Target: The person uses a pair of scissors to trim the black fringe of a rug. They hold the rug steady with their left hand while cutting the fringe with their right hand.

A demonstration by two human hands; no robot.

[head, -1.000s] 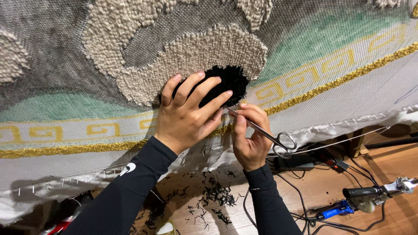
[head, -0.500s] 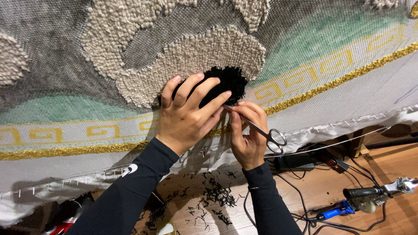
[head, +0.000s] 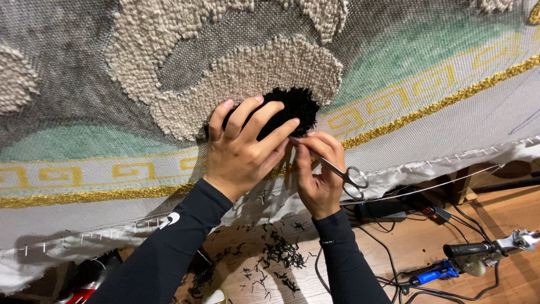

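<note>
A large tufting cloth (head: 427,112) is hanging stretched on a frame, filling most of the view; cream looped areas (head: 247,73), a green band (head: 427,50) and a gold border line (head: 112,195) are running across it. Near the centre, a small black tufted patch (head: 298,107) is sitting at the lower edge of the cream shape, just above the gold line.

The step in hand appears to be trimming the black pile. The left hand (head: 242,152) is lying flat on the cloth, fingers spread and extended, partly covering the patch and pressing it steady; it is gripping nothing. The right hand (head: 318,174) is pinching a pair of small scissors (head: 343,171), fingers curled closed around the blades' base, tips pointing toward the patch edge; the handle loops are hanging free below. Whether the blades are parted cannot be told.

The next cut is calling for keeping the tips shallow, clear of the left fingertips and the backing weave.

Below, black yarn clippings (head: 275,253) are lying scattered on the wooden floor (head: 506,214), beside dark cables (head: 388,247) and a blue-handled tool (head: 467,259) well apart to the right.
</note>
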